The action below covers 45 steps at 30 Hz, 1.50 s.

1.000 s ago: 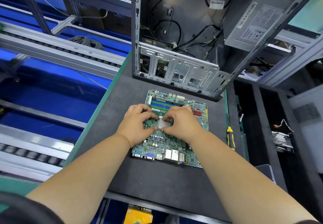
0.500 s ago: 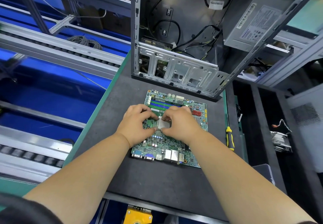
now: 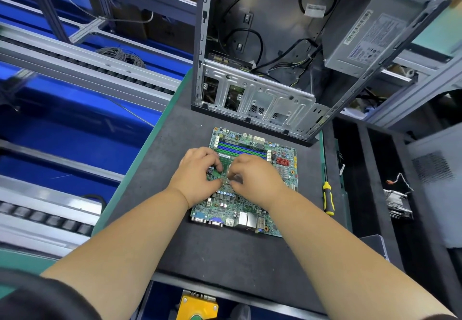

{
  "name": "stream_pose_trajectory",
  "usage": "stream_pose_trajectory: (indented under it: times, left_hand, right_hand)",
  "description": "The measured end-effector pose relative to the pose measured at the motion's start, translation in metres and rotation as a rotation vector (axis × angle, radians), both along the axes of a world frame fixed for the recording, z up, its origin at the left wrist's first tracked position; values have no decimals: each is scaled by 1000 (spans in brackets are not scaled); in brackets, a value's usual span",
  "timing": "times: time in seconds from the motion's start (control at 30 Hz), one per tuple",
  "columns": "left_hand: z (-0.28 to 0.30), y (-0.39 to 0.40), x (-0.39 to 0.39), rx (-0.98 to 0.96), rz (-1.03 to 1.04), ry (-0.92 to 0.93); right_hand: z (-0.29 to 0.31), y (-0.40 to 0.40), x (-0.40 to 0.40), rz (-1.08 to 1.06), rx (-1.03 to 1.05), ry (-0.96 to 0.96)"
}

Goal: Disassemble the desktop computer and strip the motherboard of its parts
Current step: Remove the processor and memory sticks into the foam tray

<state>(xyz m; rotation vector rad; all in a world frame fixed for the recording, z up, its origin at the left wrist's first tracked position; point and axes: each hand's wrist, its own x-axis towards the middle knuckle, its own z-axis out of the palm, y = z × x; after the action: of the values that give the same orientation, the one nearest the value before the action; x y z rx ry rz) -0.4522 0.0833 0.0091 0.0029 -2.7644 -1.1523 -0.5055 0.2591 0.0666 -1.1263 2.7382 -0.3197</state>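
Motherboard [image 3: 246, 189] lies flat on dark mat [image 3: 225, 252], just in front of open computer case [image 3: 275, 57]. Both hands meet over the CPU socket [image 3: 228, 178] at board centre. Left hand [image 3: 197, 179] has fingers curled, tips on the board at the socket's left edge; right hand [image 3: 255, 178] is curled too, fingertips pinching at the socket. What exactly each one pinches, cannot tell, it's blurred. Versus a second ago: the silvery chip top showed plainly between the hands, now fingers mostly cover it. Board and case unmoved. Screwdriver [image 3: 328, 198] stays right of board.
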Motion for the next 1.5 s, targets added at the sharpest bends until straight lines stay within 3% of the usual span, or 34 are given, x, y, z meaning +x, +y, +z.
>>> stream_pose_trajectory:
  times: [1.13, 1.5]
  left_hand:
    - [2, -1, 2, 10, -6, 7]
    - [19, 13, 2, -239, -76, 93]
  right_hand:
    - [3, 11, -18, -64, -128, -186]
    - [-24, 66, 4, -270, -243, -95]
